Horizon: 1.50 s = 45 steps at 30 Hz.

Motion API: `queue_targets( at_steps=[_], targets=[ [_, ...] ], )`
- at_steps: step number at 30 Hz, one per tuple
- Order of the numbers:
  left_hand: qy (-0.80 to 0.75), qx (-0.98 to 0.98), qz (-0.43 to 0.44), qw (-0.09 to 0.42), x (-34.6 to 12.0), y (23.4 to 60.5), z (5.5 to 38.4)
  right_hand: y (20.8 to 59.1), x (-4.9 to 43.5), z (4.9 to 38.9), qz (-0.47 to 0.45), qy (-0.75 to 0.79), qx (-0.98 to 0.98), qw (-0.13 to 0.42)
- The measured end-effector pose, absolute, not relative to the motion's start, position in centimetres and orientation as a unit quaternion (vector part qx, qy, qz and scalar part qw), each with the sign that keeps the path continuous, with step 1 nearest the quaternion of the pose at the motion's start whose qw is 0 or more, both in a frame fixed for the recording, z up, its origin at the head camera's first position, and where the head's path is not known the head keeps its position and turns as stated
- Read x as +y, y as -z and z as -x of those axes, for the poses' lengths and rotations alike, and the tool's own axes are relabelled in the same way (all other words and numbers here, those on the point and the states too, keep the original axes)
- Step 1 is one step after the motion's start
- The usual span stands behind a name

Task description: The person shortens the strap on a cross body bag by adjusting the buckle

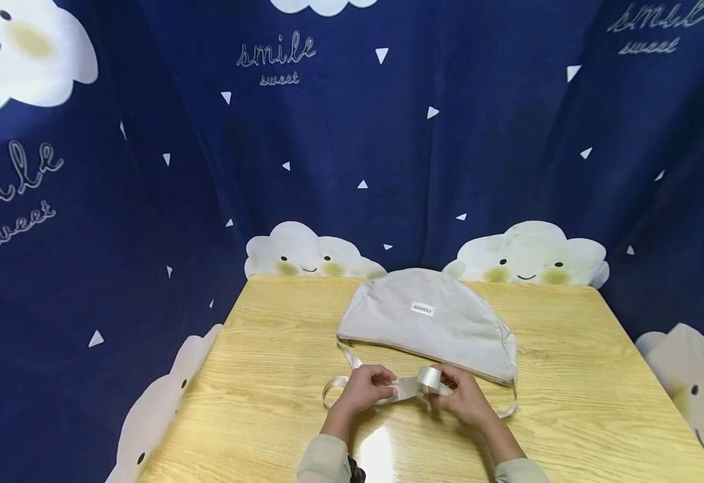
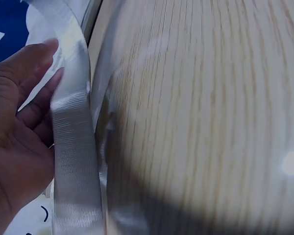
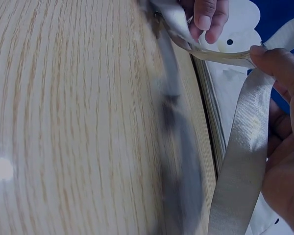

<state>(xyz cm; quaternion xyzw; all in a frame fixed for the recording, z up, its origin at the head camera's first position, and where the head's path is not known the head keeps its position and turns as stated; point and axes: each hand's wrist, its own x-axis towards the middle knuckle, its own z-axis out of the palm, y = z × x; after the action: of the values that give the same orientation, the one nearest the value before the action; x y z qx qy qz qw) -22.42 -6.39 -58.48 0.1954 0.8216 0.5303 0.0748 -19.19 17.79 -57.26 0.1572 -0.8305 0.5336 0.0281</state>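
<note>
A cream half-moon shoulder bag (image 1: 412, 330) lies on the table with its label (image 1: 422, 309) upside down. Its webbing strap (image 1: 407, 389) runs out from both ends of the bag toward me. My left hand (image 1: 369, 389) pinches the strap between thumb and fingers, just in front of the bag. A short way to the right, my right hand (image 1: 462, 396) grips a folded-over loop of it. In the right wrist view, the thumb of my right hand (image 3: 284, 98) presses on the strap where two lengths meet. Flat webbing (image 2: 76, 156) hangs beside my left palm in the left wrist view.
The wooden table (image 1: 255, 335) stretches out on both sides of the bag. Behind it hangs a dark blue curtain (image 1: 328, 134) with clouds and triangles. A loose curl of strap lies left of my left hand.
</note>
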Motion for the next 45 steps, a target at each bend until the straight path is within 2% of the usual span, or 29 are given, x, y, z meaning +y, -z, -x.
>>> queue_targets(
  at_steps=[7,17,26,33,38,45],
  targets=[
    [-0.538,0.818,-0.183,0.089,-6.1,57.8,22.4,57.2,17.8,19.3,-0.151,-0.547,-0.823,0.022],
    [-0.529,0.819,-0.213,0.07,-6.1,57.8,22.1,57.2,17.7,19.1,-0.159,-0.551,-0.819,0.029],
    [-0.558,0.801,-0.204,0.073,-8.5,57.3,21.8,57.5,18.1,18.9,-0.16,-0.556,-0.815,0.032],
    [-0.543,0.816,-0.189,0.06,-10.6,53.9,20.8,53.8,17.4,17.4,-0.155,-0.553,-0.818,0.03],
    [-0.549,0.815,-0.183,0.044,-11.5,55.1,21.5,53.9,17.5,17.5,-0.152,-0.558,-0.816,0.026],
    [-0.535,0.825,-0.175,0.047,-11.6,57.6,22.1,54.1,17.4,17.6,-0.162,-0.559,-0.813,0.02]
  ],
)
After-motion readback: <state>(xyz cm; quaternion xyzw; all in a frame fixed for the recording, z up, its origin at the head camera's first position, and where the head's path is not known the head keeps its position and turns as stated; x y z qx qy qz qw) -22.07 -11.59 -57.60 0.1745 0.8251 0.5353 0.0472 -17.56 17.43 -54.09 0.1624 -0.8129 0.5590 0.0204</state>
